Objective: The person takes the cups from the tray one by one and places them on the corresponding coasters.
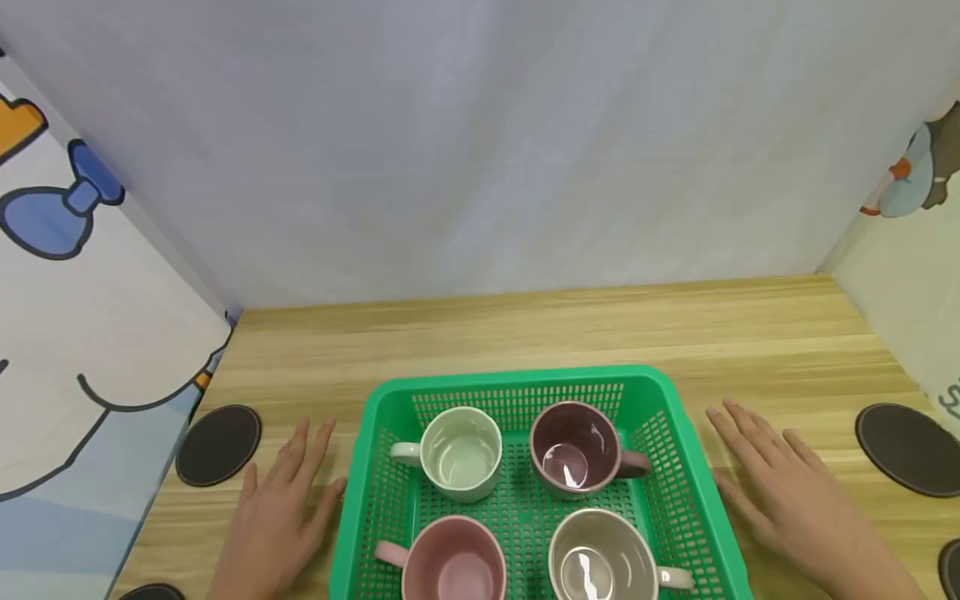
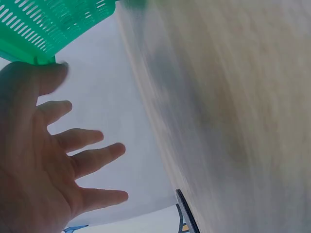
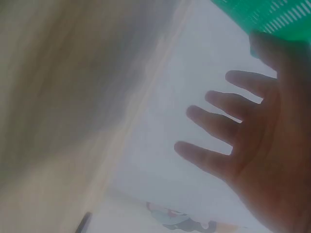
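A green plastic basket (image 1: 517, 379) with slotted walls holds several mugs. At its far left is a pale green mug (image 1: 461, 454), and at its far right a dark mauve mug (image 1: 574, 448). Nearer are a pink mug (image 1: 453, 558) and a cream mug (image 1: 602, 556), both cut off by the lower edge of the head view. My left hand (image 1: 273, 517) lies left of the basket, fingers spread, thumb close to its wall. On the other side my right hand (image 1: 780, 492) is also spread, holding nothing, its thumb near the right wall.
The basket stands on a wood-grain table (image 1: 525, 329). Black round coasters lie at the sides, one left (image 1: 218, 445) and one right (image 1: 909, 450), with others partly cut off. A pale grey wall (image 1: 487, 167) rises behind; cartoon-printed panels flank the table.
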